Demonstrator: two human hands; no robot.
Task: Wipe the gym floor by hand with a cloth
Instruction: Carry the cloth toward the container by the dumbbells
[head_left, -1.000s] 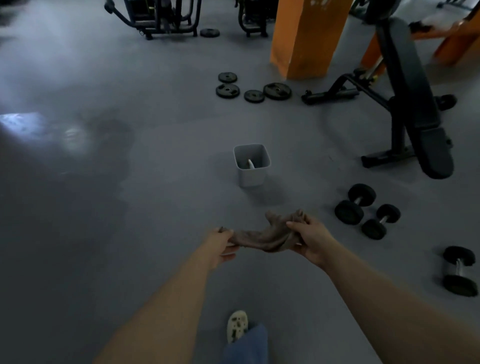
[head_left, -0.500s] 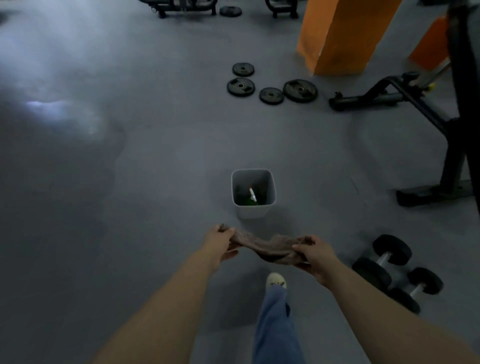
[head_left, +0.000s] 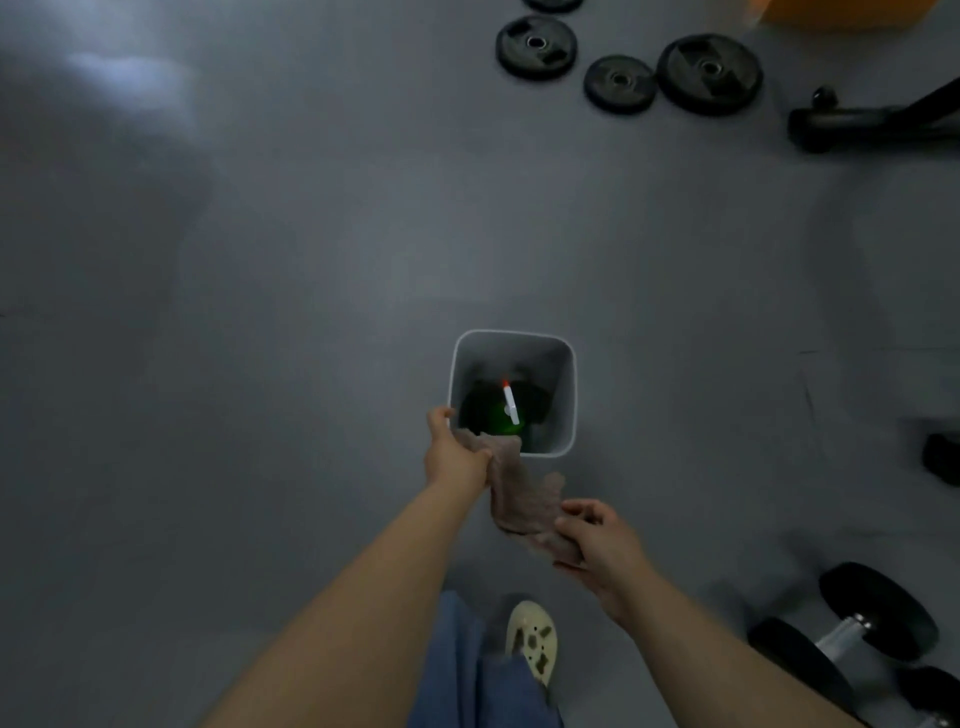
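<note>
A crumpled brown cloth (head_left: 522, 501) hangs in the air between both hands, above the grey gym floor (head_left: 260, 364). My left hand (head_left: 453, 453) grips the cloth's upper end right at the near rim of a grey square bin (head_left: 567, 364). My right hand (head_left: 597, 540) pinches the lower end, nearer to me and to the right. The cloth's top edge overlaps the bin's front left corner. Inside the bin lie a green object and a white stick with a red tip.
Three black weight plates (head_left: 709, 73) lie at the far right. A black bench foot (head_left: 872, 122) sits beyond them. Black dumbbells (head_left: 841, 639) rest at the lower right. My foot in a pale clog (head_left: 532, 642) stands below my hands.
I have stepped up to the bin, which now sits directly beyond my hands. The cloth has turned from stretched sideways to slanting, left hand forward at the rim, right hand drawn back.
</note>
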